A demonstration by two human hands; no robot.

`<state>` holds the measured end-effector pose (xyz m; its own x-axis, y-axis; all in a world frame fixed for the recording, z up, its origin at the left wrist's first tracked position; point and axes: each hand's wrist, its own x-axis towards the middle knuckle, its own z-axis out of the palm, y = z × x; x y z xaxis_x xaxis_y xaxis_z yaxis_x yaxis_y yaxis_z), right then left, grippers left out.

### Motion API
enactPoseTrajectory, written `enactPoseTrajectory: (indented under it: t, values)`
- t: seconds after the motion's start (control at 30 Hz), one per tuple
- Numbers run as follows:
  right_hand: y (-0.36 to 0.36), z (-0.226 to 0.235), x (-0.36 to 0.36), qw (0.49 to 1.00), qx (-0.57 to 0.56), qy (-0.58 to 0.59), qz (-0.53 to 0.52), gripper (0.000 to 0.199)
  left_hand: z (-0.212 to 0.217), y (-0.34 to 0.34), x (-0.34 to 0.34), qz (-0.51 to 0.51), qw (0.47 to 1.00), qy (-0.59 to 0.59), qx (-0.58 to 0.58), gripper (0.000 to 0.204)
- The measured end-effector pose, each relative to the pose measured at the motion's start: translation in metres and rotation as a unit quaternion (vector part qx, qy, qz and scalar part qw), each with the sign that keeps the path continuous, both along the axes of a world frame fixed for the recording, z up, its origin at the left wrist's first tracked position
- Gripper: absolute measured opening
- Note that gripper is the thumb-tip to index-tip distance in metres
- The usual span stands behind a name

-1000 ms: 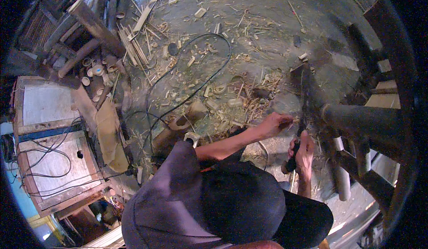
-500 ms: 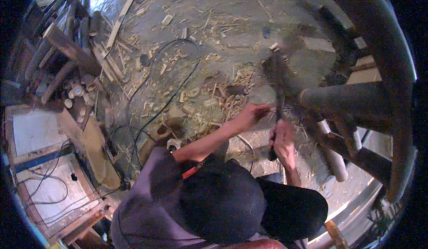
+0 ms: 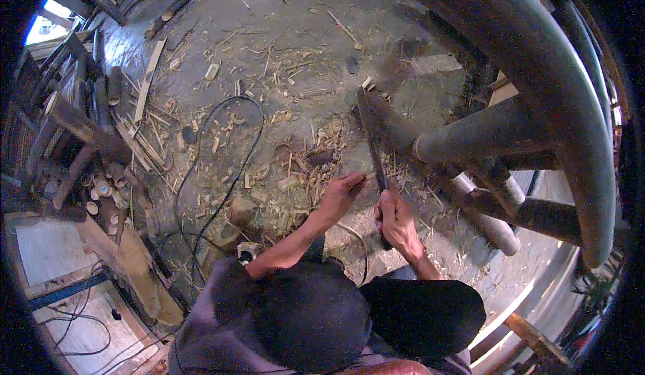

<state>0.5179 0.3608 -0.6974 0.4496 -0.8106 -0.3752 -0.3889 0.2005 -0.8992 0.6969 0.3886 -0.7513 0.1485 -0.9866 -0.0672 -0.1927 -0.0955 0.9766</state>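
Note:
My right hand, right of centre, is closed round the handle of a long-bladed knife. The dark blade points away from me, its tip near a dark, rounded piece of wood on the ground. My left hand is closed in a pinch just left of the blade. From its fingertips a small pale wood sliver sticks out toward the blade; whether they touch I cannot tell. Dark rounded cloth shapes hide the lower middle of the view and part of my right forearm.
Pale shavings and offcuts litter the floor around a looped black cable. Thick bamboo-like poles form a frame close on my right. Stacked poles and a pale-topped box stand at the left.
The view has shifted, so most of the scene sits further left. Both hands keep their grips; the knife's angle has changed slightly, with its tip leaning more to the left.

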Motion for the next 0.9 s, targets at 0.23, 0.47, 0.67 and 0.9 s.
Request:
enactPoseTrajectory:
  t: [0.23, 0.47, 0.67, 0.9]
  values:
    - [0.002, 0.005, 0.002, 1.000, 0.024, -0.003, 0.004, 0.045, -0.004, 0.016, 0.002, -0.004, 0.995, -0.084, 0.050, 0.041]
    - [-0.002, 0.003, 0.000, 0.997, 0.075, 0.030, -0.001, 0.048, -0.011, 0.029, 0.027, -0.011, 0.981, -0.188, 0.046, 0.039]
    - [-0.006, 0.003, 0.009, 0.998, -0.020, 0.052, 0.015, 0.048, -0.018, 0.017, 0.004, -0.039, 0.982, -0.186, -0.007, 0.038]
    - [-0.011, 0.014, 0.009, 0.956, -0.041, 0.274, 0.092, 0.060, -0.037, 0.010, 0.007, -0.075, 0.966, -0.241, 0.055, 0.026]
